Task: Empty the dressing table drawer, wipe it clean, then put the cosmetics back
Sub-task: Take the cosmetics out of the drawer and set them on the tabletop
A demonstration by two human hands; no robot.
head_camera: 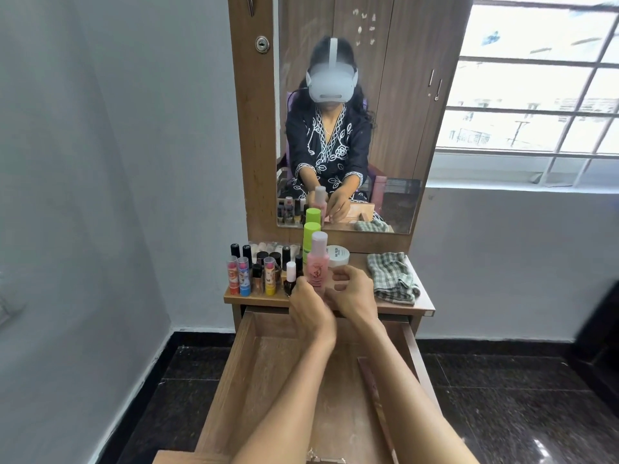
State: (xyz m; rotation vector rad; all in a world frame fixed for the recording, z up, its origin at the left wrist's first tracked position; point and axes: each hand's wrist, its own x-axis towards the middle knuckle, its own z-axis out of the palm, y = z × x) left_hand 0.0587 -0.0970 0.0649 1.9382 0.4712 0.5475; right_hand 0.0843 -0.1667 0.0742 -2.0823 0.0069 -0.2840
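Note:
The wooden drawer (234, 380) is pulled out toward me and looks bare inside. Cosmetics stand on the dressing table top (422, 304): a pink bottle (318, 259), a green-capped tube (310, 237) behind it, a white jar (338, 256), and several lip balms and nail polishes (254, 272) at the left. My left hand (310, 309) wraps the lower part of the pink bottle. My right hand (351, 293) touches the same bottle from the right, fingers curled; its grip is partly hidden.
A crumpled checked cloth (392, 279) lies on the right of the table top. A mirror (351, 128) rises behind the cosmetics, a grey wall (117, 195) is to the left, and a window (536, 95) to the right. Dark tiled floor (502, 396) surrounds the drawer.

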